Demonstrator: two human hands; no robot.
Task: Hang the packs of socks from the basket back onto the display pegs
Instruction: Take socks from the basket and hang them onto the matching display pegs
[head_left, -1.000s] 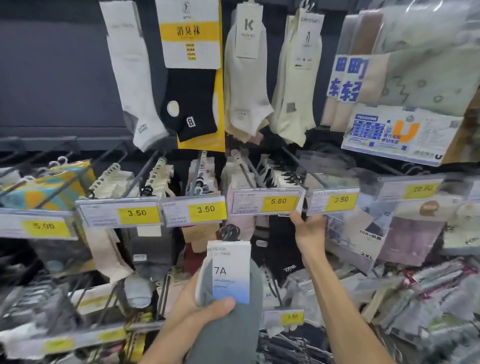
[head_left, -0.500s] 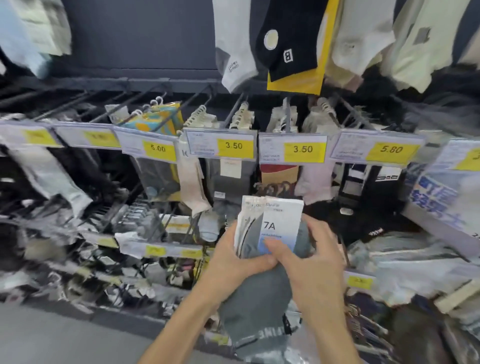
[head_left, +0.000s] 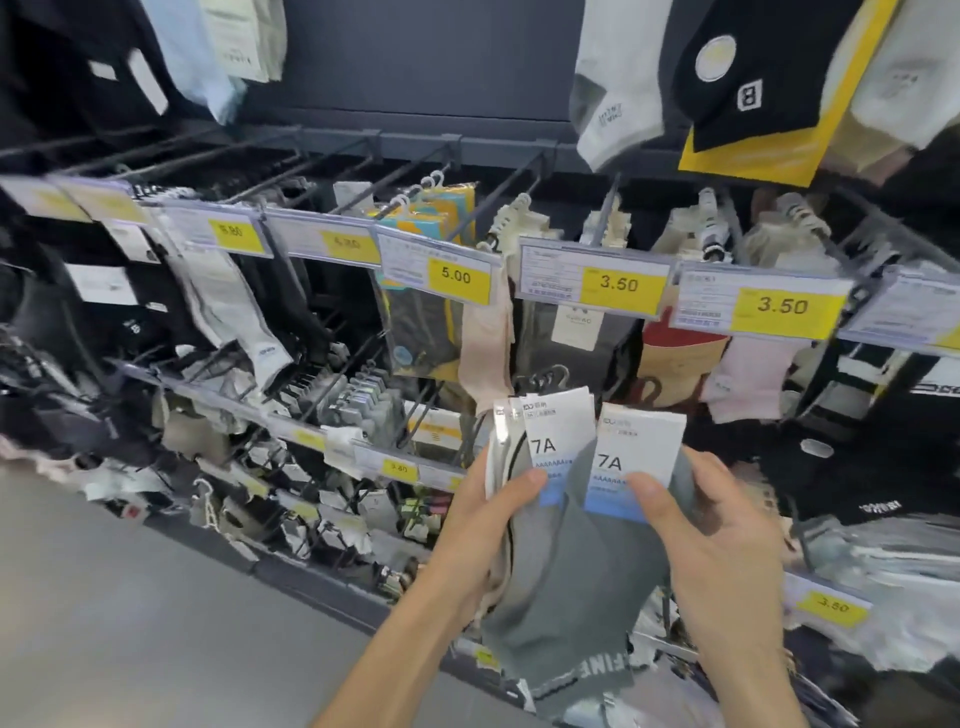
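Sock packs (head_left: 571, 571), grey with white "7A" cards, sit in both hands in front of the pegs (head_left: 511, 174), just below a 3.50 tag (head_left: 615, 284). Left hand (head_left: 483, 525) grips a small stack, thumb on the front card. Right hand (head_left: 722, 535) pinches one pack by its card, thumb on top.

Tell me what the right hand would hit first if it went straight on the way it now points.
The right hand, gripping a grey 7A sock pack, points up toward the display. It would probably first meet the red-and-tan pack hanging below the 3.50 tag, though depth is unclear.
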